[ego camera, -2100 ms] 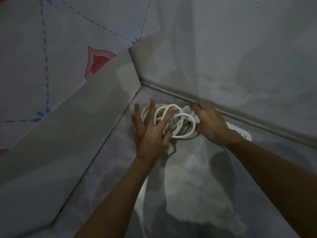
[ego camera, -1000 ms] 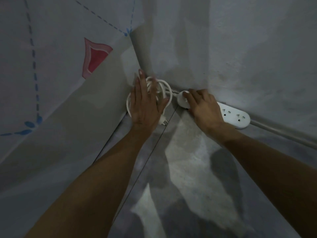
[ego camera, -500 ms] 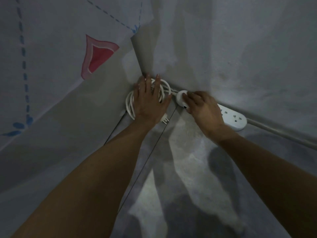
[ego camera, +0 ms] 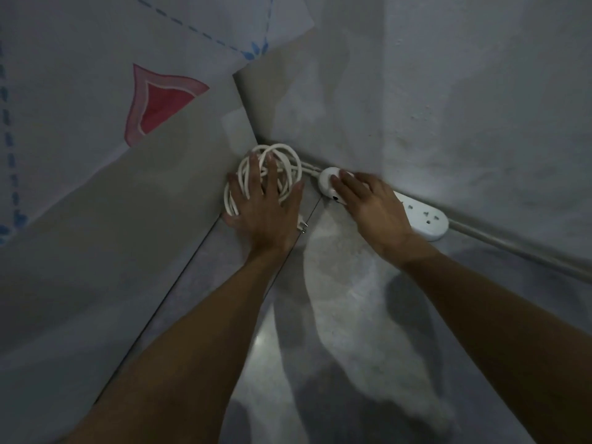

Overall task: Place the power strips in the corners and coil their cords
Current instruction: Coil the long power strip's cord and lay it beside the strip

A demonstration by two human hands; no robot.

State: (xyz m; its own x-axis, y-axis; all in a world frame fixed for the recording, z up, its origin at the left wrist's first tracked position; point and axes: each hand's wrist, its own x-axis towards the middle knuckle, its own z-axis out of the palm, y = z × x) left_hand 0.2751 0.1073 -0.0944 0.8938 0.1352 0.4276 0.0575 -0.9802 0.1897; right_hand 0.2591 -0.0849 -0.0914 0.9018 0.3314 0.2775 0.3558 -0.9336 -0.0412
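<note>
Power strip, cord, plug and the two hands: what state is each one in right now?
Power strip: lying flat on the floor along the wall, sockets facing up and empty.
Cord: coiled in loops, tucked into the corner.
Plug: unplugged, lying on the floor beside the coil.
Left hand: fingers spread flat, pressing on the coil.
Right hand: fingers straight, resting on the strip's rounded end.

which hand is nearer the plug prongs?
Left. The left hand lies flat on the coiled cord, plug beside its wrist; the right hand rests on the power strip.
</note>
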